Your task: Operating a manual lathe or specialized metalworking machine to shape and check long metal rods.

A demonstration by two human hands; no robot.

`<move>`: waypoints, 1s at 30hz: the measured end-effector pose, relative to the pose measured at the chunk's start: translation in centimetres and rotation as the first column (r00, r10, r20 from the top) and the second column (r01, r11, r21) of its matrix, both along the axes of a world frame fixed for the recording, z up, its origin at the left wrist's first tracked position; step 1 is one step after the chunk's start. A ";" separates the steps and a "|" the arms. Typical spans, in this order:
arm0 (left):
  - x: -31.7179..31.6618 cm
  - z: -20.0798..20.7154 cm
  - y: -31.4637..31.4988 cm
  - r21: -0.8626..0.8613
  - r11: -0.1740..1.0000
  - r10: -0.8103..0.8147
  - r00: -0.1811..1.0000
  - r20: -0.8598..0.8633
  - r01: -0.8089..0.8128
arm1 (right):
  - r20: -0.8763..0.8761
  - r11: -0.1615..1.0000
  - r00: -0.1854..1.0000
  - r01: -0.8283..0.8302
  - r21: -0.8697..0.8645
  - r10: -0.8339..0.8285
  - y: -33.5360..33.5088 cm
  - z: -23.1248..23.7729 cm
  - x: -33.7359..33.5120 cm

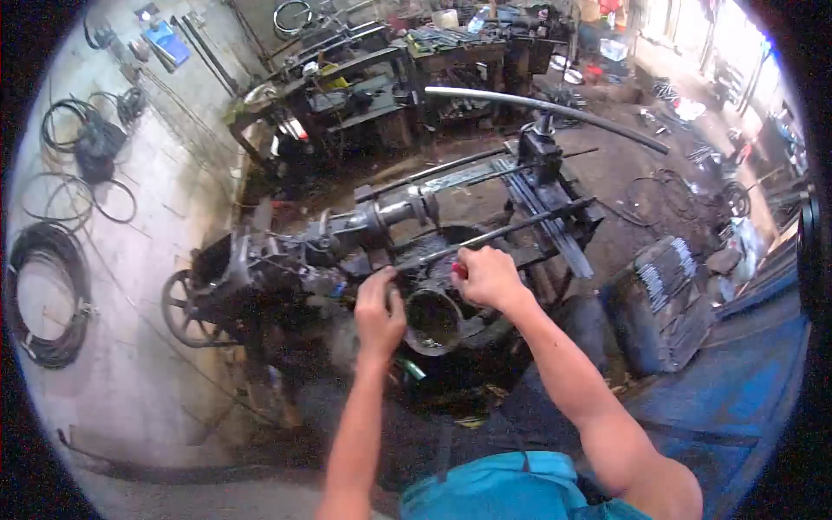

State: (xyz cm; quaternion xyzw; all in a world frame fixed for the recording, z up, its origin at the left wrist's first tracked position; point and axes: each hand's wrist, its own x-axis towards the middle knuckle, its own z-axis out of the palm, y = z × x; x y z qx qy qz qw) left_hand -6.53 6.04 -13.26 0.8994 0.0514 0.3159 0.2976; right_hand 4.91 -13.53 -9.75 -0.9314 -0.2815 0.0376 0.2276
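My left hand (380, 314) is raised by the near side of a dark, greasy metal machine (360, 227). Its fingers point away from me with the thumb apart, close to one end of a thin metal rod (494, 236); contact cannot be made out. My right hand (492, 279) is closed around a small red object (458, 270), mostly covered by the fingers, just below that rod. Between and under both hands sits a round, metal-rimmed container (435, 348) with dark contents. A spoked handwheel (184, 309) is at the machine's left end.
A long metal bar (555, 108) reaches over the machine's far right. A stack of metal rods (666, 276) lies at right, near a blue surface (737, 381). Cluttered workbenches (373, 65) stand behind. Coiled cable (50, 295) lies at far left.
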 end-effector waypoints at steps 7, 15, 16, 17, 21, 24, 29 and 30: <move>-1.7 -3.2 1.3 0.054 0.997 0.046 0.984 0.169 -0.056 | 0.114 0.722 0.993 -0.059 0.690 -0.028 -7.1 3.0 6.6; -0.5 -4.7 1.3 0.036 0.997 0.055 0.985 0.164 -0.061 | 0.249 0.784 0.931 0.060 0.618 -0.268 -3.2 1.3 18.7; -0.6 -4.7 1.4 0.009 0.998 0.063 0.983 0.170 -0.066 | 0.113 0.767 0.989 -0.001 0.642 -0.094 -2.2 0.1 19.0; -1.1 -4.8 1.8 -0.013 0.998 0.068 0.983 0.171 -0.067 | -0.047 0.751 0.996 0.089 0.655 -0.078 -0.9 -0.3 18.7; -0.8 -4.6 1.8 -0.097 0.989 0.128 0.975 0.181 -0.112 | 0.293 0.942 0.905 0.250 0.224 -0.310 -5.2 2.9 20.1; -1.1 -4.5 2.2 -0.135 0.987 0.108 0.975 0.193 -0.083 | 0.350 0.931 0.886 0.201 0.306 -0.306 -3.8 2.8 17.6; -0.8 -4.5 2.4 -0.168 0.982 0.114 0.972 0.205 -0.080 | 0.256 0.851 0.918 0.140 0.507 -0.303 -1.9 4.6 17.9; -1.0 -4.7 2.6 -0.181 0.980 0.119 0.973 0.197 -0.084 | 0.514 0.956 0.817 0.146 0.256 -0.262 -2.4 4.1 18.8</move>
